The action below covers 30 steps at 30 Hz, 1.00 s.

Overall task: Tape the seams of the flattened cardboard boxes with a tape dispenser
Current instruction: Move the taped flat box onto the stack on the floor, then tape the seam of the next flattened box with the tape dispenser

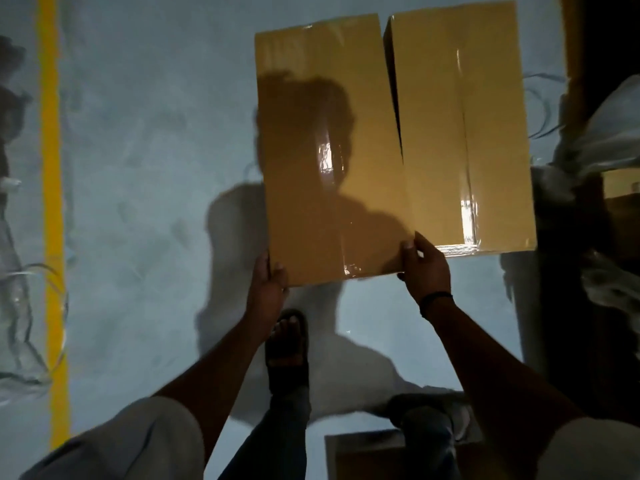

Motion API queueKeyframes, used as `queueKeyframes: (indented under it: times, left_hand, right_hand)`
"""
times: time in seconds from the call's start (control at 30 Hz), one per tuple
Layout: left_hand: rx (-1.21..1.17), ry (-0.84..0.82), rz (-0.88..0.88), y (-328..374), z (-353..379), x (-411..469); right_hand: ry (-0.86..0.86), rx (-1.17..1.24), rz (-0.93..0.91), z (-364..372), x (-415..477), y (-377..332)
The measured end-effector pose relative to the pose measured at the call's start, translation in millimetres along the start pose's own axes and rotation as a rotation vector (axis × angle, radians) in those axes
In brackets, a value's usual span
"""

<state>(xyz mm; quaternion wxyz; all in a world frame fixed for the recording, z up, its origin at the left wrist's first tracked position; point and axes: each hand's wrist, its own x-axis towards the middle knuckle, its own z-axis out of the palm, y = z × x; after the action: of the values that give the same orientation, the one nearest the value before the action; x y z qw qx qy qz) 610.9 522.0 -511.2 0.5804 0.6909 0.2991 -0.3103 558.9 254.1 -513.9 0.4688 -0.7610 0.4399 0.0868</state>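
Two tan cardboard boxes stand side by side above the floor. The left box (311, 116) has a glossy clear tape strip running down its middle seam. The right box (485, 98) carries a similar shiny strip. My left hand (265, 289) grips the near left corner of the left box, thumb on its top face. My right hand (424, 268) holds the near edge where the two boxes meet, thumb on top. A dark gap opens between the boxes toward the far end. No tape dispenser is in view.
Grey-blue floor with a yellow line (52, 202) down the left. Clear plastic strapping (27, 323) lies at the left edge. Dark shelving and white plastic wrap (606, 133) crowd the right. My sandalled foot (287, 344) is below the boxes; another cardboard piece (367, 455) lies near my legs.
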Motion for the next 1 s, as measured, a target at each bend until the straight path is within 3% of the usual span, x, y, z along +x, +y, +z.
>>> queueKeyframes:
  times: [0.13, 0.27, 0.33, 0.43, 0.5, 0.67, 0.73, 0.87, 1.0]
  left_hand:
    - [0.229, -0.092, 0.059, -46.4, 3.6, 56.8]
    - [0.390, -0.194, -0.019, -10.7, 30.5, 50.0]
    - [0.534, -0.127, -0.028, 2.9, 41.5, 41.3]
    - [0.706, 0.094, 0.222, 7.8, 64.4, 12.1]
    - [0.860, 0.081, 0.336, 5.4, 78.8, -18.5]
    - [1.091, -0.304, 0.692, -16.3, 157.3, -100.3]
    - [1.158, -0.551, 0.833, -37.0, 202.7, -137.7]
    - [1.297, -0.999, 0.916, -80.2, 304.8, -227.6]
    - [1.552, -1.502, 0.887, -140.5, 387.2, -314.4]
  right_hand:
    - [0.067, -0.185, -0.002, -0.5, 15.7, 25.5]
    - [0.007, -0.280, -0.052, -1.2, 18.2, 37.2]
    - [-0.003, -0.217, -0.028, -3.1, 2.1, 37.3]
    - [0.042, -0.060, 0.001, -23.7, -38.1, 44.0]
    - [0.062, 0.013, 0.056, -39.1, -68.2, 57.8]
    - [0.217, 0.277, 0.361, -108.0, -150.3, 133.7]
    - [0.336, 0.409, 0.531, -139.9, -186.6, 180.9]
    - [0.625, 0.557, 0.821, -187.0, -276.9, 258.6]
    - [0.932, 0.747, 1.003, -202.9, -359.6, 293.0]
